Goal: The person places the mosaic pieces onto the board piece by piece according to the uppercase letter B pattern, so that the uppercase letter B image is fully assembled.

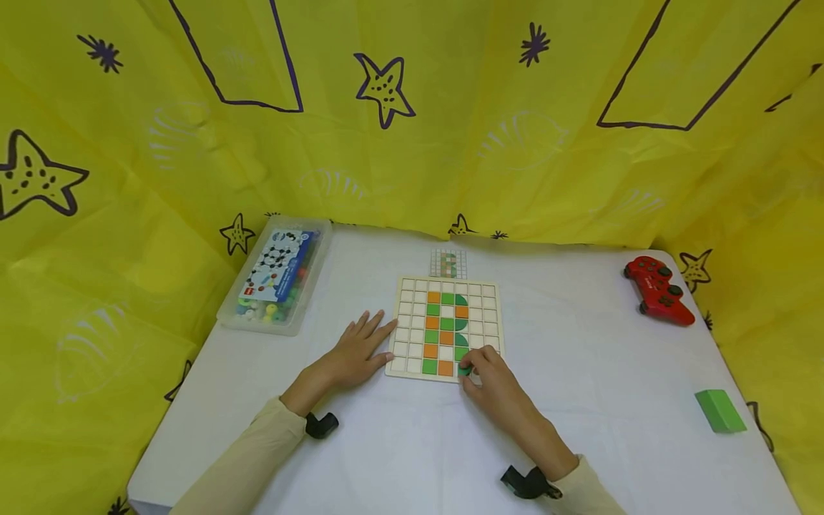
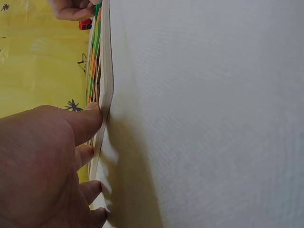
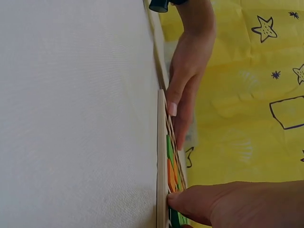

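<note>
A square wooden grid board [image 1: 491,290] lies on the white table, its middle columns filled with orange and green square tiles and dark green rounded tiles. My left hand [image 1: 352,354] rests at the board's left edge with spread fingers; in the left wrist view its thumb [image 2: 88,123] touches the rim. At the near edge, my right hand [image 1: 498,386] pinches a dark green tile [image 1: 463,370] over the column of rounded tiles. The right wrist view shows this tile [image 3: 174,217] beside the thumb, low against the board, partly hidden.
Just behind the board lies a small card [image 1: 448,264] printed with a coloured grid pattern. A clear plastic box [image 1: 273,275] of colourful parts is at the back left. On the right are a red game controller [image 1: 659,292] and a green block [image 1: 721,411]. A yellow curtain [image 1: 450,164] hangs behind.
</note>
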`<state>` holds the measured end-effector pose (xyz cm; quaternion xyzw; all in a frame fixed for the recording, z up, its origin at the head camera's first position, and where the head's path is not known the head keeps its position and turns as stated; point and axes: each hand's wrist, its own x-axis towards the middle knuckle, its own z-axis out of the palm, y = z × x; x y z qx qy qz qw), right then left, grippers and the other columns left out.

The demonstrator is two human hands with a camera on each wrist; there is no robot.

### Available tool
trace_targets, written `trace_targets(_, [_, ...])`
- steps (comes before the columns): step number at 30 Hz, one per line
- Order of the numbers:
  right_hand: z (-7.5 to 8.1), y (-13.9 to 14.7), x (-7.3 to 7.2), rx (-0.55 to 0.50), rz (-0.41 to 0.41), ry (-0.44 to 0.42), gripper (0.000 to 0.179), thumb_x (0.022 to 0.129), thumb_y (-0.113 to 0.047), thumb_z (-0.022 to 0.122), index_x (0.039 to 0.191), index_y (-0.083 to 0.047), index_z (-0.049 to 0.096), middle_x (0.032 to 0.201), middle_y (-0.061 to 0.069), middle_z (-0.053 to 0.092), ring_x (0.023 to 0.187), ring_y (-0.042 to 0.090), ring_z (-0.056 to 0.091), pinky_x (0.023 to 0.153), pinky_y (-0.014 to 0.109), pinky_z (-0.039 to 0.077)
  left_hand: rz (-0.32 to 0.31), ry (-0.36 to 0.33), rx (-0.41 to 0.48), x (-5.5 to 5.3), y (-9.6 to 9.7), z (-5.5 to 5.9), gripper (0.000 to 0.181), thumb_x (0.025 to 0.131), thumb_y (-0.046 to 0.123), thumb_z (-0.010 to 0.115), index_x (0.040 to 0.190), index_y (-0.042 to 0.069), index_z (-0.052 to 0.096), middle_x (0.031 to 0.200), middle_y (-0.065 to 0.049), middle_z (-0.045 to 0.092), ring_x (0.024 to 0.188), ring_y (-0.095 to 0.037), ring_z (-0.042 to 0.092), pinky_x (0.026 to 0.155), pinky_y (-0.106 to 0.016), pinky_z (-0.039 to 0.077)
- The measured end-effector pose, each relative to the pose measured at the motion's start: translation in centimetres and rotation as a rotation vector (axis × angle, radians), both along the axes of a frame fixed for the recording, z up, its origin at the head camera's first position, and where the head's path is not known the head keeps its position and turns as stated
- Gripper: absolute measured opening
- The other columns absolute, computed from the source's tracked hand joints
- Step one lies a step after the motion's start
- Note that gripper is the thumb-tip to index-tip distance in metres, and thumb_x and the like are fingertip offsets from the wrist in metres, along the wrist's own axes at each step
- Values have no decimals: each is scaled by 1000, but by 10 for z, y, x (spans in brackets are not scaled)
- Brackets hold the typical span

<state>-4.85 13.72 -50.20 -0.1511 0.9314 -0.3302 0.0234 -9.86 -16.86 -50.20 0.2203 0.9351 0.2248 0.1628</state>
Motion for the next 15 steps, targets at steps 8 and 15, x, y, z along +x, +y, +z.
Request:
trace_targets(8, [8,0,-4,9,31,-69,13,95,2,75,106,-5,73,107,2,58,99,18,64,89,37,58,4,-16,-3,0,-1,-1,68,112,41,50,170,19,23,177,-15,9,163,-43,0,129,-65,6])
trace_targets(15, [6,4,-8,23,65,-45,11,96,-1,75,106,-6,74,108,0,59,98,16,62,88,33,58,11,-16,31,-2,-1,-2,69,111,42,51,170,17,24,177,-16,10,163,-42,-1,129,-65,4])
